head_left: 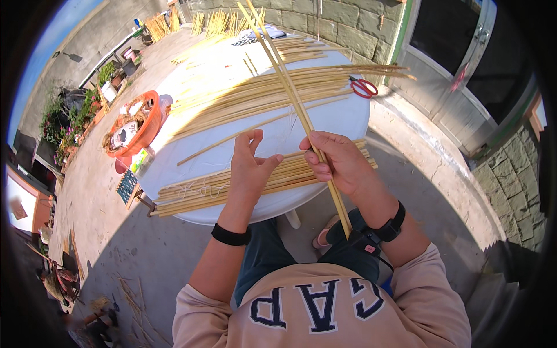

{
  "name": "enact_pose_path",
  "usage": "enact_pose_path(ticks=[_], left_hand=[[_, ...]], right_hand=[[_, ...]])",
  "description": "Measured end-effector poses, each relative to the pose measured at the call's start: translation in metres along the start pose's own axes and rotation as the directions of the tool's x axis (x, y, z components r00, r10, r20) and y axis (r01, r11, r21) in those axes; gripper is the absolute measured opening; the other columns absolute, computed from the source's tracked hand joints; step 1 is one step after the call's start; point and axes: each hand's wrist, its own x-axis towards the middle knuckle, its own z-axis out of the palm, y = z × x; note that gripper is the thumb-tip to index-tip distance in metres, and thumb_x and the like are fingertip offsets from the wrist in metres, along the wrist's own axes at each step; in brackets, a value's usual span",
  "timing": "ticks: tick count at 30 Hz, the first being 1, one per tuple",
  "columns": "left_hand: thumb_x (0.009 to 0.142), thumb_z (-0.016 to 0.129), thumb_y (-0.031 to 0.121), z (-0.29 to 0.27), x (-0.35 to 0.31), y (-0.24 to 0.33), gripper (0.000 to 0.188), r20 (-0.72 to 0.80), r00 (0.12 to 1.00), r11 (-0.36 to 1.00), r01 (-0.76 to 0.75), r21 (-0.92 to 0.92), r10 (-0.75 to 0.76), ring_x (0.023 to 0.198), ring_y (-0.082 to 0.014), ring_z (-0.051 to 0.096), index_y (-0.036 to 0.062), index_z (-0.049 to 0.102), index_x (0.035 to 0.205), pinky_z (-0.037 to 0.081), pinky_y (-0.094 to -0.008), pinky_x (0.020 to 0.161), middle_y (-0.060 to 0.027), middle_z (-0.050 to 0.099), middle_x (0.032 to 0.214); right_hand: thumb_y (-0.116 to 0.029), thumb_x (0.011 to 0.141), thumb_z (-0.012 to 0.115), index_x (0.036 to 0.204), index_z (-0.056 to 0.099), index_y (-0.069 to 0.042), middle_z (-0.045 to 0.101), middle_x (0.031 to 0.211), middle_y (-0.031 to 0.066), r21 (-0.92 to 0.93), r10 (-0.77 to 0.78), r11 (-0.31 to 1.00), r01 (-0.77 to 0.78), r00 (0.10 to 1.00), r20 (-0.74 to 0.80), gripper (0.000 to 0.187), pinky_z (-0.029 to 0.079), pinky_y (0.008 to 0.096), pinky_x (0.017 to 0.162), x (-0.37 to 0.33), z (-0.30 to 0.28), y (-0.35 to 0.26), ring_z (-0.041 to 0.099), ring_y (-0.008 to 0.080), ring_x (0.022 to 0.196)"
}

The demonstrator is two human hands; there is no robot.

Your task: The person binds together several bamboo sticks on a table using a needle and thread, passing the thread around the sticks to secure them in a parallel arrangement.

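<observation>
My right hand (339,162) is closed around two long, pale yellow stalks (297,104). They slant from near my right knee up over the table, crossing slightly toward their far ends. To its left, my left hand (250,165) is raised with thumb and curled fingers apart; no stalk is in it. Fine white thread hangs between the hands, its ends hard to trace. Below both hands, a row of stalks (290,177) lies along the near table edge, with white thread looped about its left part. A single stalk (217,141) lies beyond it.
A wide layer of stalks (249,95) covers the middle of the white table (342,119). Red-handled scissors (364,88) lie at its right edge. An orange basket (148,130) with bundled items stands to the left. More stalks (226,24) lean by the stone wall. Glazed doors stand at right.
</observation>
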Motion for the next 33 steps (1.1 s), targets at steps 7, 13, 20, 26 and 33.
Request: enact_pose_path(ticks=[7, 13, 20, 26, 33], left_hand=[[0.073, 0.075, 0.006, 0.026, 0.022, 0.009, 0.069, 0.128, 0.981, 0.989, -0.149, 0.025, 0.144, 0.115, -0.0249, 0.054, 0.0002, 0.038, 0.131, 0.051, -0.0255, 0.073, -0.0259, 0.043, 0.132], [0.078, 0.073, 0.012, 0.031, 0.021, 0.009, 0.059, 0.263, 0.960, 0.994, 0.076, 0.078, -0.094, 0.086, -0.0159, 0.061, -0.0014, 0.044, 0.128, 0.048, -0.0243, 0.069, -0.0144, 0.056, 0.112], [0.084, 0.069, 0.017, 0.014, 0.020, 0.010, 0.017, 0.136, 0.983, 0.990, 0.117, 0.081, -0.127, 0.066, -0.0038, 0.047, 0.0005, 0.066, 0.088, 0.038, -0.0198, 0.059, 0.0023, 0.058, 0.073], [0.086, 0.067, 0.016, -0.003, 0.013, 0.014, 0.015, 0.003, 0.999, 0.999, 0.036, 0.022, -0.036, 0.062, -0.0026, 0.044, 0.0020, 0.067, 0.083, 0.036, -0.0194, 0.058, 0.0035, 0.058, 0.069], [0.083, 0.065, 0.008, -0.032, 0.008, 0.012, 0.014, -0.134, 0.983, 0.979, -0.097, 0.178, 0.122, 0.062, -0.0100, 0.041, -0.0002, 0.058, 0.074, 0.036, -0.0253, 0.057, -0.0004, 0.053, 0.069]], right_hand=[[-0.028, 0.098, 0.048, 0.098, 0.057, -0.003, 0.049, 0.070, 0.0004, 0.011, -0.008, 1.000, 0.008, 0.998, 0.057, 0.026, 0.033, 0.0176, 0.041, -0.008, -0.014, -0.029, 0.040, 0.0055, 0.051], [-0.027, 0.098, 0.050, 0.097, 0.056, -0.003, 0.050, 0.069, 0.0004, -0.029, -0.052, 0.998, 0.053, 0.998, 0.027, 0.025, 0.032, 0.0178, 0.041, -0.012, -0.019, -0.036, 0.040, 0.0052, 0.051], [-0.026, 0.097, 0.052, 0.095, 0.057, -0.002, 0.052, 0.068, 0.0004, -0.088, -0.104, 0.991, 0.098, 0.991, -0.078, 0.025, 0.032, 0.0182, 0.040, -0.006, -0.029, -0.035, 0.040, 0.0047, 0.049], [-0.026, 0.097, 0.053, 0.096, 0.058, -0.002, 0.051, 0.067, -0.0010, -0.224, -0.149, 0.968, 0.113, 0.977, -0.153, 0.024, 0.032, 0.0176, 0.041, 0.000, -0.034, -0.031, 0.040, 0.0038, 0.050], [-0.026, 0.096, 0.054, 0.096, 0.058, -0.003, 0.051, 0.067, -0.0021, -0.287, -0.135, 0.954, 0.087, 0.979, -0.150, 0.023, 0.031, 0.0165, 0.041, 0.001, -0.029, -0.014, 0.040, 0.0034, 0.049]])
